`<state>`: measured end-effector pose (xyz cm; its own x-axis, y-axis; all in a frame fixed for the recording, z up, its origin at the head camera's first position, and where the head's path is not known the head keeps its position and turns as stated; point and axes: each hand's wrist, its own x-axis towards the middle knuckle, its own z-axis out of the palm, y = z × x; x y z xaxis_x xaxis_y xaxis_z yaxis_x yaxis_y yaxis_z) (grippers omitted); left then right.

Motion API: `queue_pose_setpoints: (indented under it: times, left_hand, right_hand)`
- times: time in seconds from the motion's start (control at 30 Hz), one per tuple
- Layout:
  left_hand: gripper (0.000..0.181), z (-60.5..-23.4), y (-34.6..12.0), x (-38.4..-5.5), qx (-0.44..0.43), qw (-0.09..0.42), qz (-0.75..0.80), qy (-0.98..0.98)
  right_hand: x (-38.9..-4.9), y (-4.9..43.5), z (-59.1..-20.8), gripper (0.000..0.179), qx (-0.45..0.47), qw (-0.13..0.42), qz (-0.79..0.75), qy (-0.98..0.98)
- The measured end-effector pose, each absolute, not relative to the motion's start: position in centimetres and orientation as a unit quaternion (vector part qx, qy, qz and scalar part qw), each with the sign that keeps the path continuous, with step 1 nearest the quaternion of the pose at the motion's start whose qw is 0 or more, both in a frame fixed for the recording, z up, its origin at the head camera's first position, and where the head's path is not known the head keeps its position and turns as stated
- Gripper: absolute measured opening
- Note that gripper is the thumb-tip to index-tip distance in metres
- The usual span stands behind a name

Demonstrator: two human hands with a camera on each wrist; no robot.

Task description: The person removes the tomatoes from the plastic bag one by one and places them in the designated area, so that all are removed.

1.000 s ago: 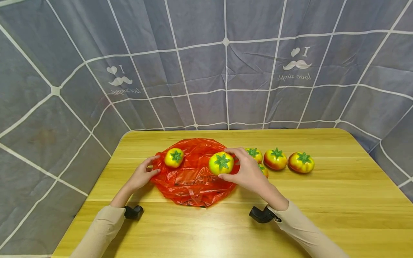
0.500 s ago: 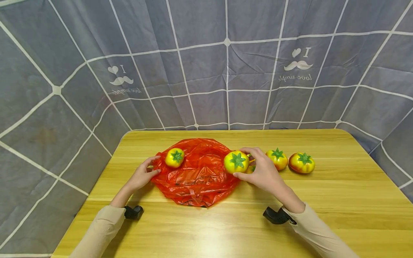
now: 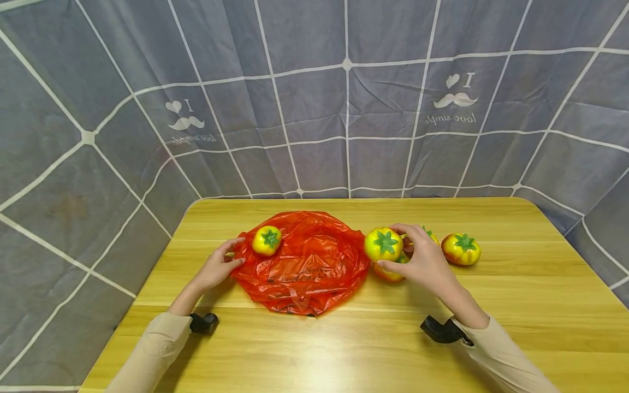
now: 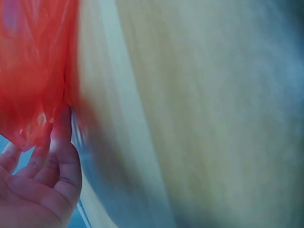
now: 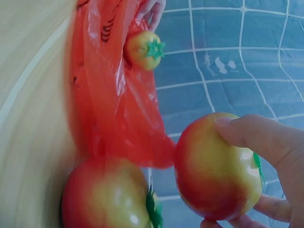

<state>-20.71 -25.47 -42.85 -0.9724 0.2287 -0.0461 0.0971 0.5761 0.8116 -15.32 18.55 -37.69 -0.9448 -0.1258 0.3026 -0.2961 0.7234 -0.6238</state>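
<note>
My right hand (image 3: pixel 426 263) holds a yellow-red artificial tomato (image 3: pixel 383 244) with a green star-shaped calyx, thumb and fingers around its sides. It hovers just beyond the right edge of a red plastic bag (image 3: pixel 314 273), partly above another tomato (image 3: pixel 390 272) on the table. In the right wrist view the held tomato (image 5: pixel 213 171) is raised beside the lower tomato (image 5: pixel 107 194). At the bag's left edge, my left hand (image 3: pixel 214 267) pinches the thin plastic; the left wrist view shows its fingertips against the bag (image 4: pixel 38 71). One tomato (image 3: pixel 267 240) rests on the bag's left part.
Right of my right hand lies a ribbed tomato (image 3: pixel 461 249). Behind the hand, other tomatoes are mostly hidden. The wooden table (image 3: pixel 314 349) ends at a grey curtain (image 3: pixel 314 120) with white lines along its back and sides.
My right hand has carried its tomato rightward, from over the bag to above the tomatoes beside it. The left hand, the bag and the tomato on it stay put.
</note>
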Motion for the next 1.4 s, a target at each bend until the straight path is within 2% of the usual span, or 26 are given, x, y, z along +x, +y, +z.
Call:
queue_pose_setpoints:
  times: [0.87,1.4]
  left_hand:
    - [0.052,-43.0,-25.4,-20.7,0.098,0.065,0.448,0.886]
    - [0.051,-43.1,-25.5,-20.6,0.101,0.059,0.444,0.889]
  right_hand:
    - [-13.7,23.5,-38.5,0.07,0.069,0.157,0.321,-0.931]
    - [-13.0,25.1,-39.2,0.074,0.049,0.127,0.302,-0.944]
